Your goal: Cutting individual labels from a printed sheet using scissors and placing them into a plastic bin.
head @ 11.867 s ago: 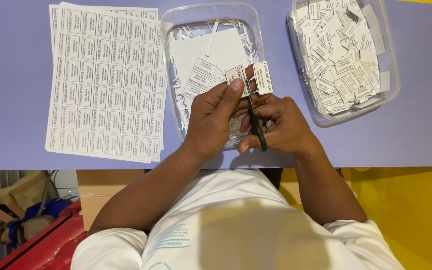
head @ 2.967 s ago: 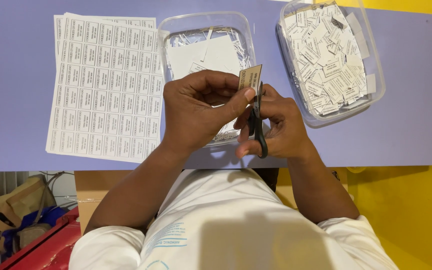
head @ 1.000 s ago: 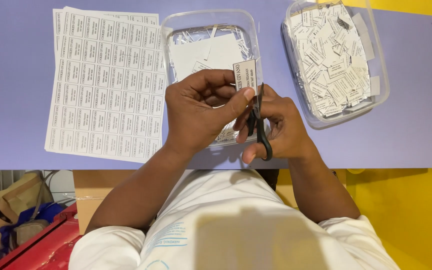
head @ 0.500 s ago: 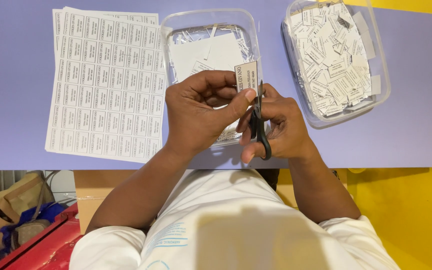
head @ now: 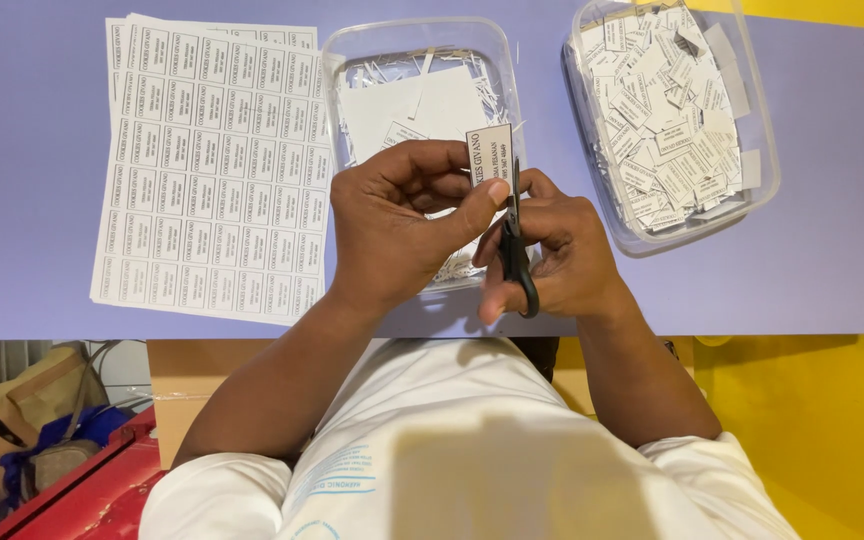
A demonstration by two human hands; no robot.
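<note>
My left hand [head: 402, 225] pinches a small printed paper label [head: 490, 152] between thumb and fingers, above a clear plastic tub [head: 352, 60] of paper scraps and offcuts. My right hand [head: 557, 250] grips black-handled scissors [head: 515, 245], blades pointing up along the label's right edge. Both hands meet over the tub's front rim.
A stack of printed label sheets [head: 212, 165] lies left on the lilac table [head: 832, 260]. A second clear tub [head: 752, 110] at the right holds several cut labels. Below the table edge are a yellow floor [head: 812, 430], a red box [head: 82, 490] and bags [head: 22, 430].
Over the last seconds both hands stay over the middle tub; the label has shifted slightly in my left fingers while the scissors work along its edge. The earlier two-label strip is now a single label.
</note>
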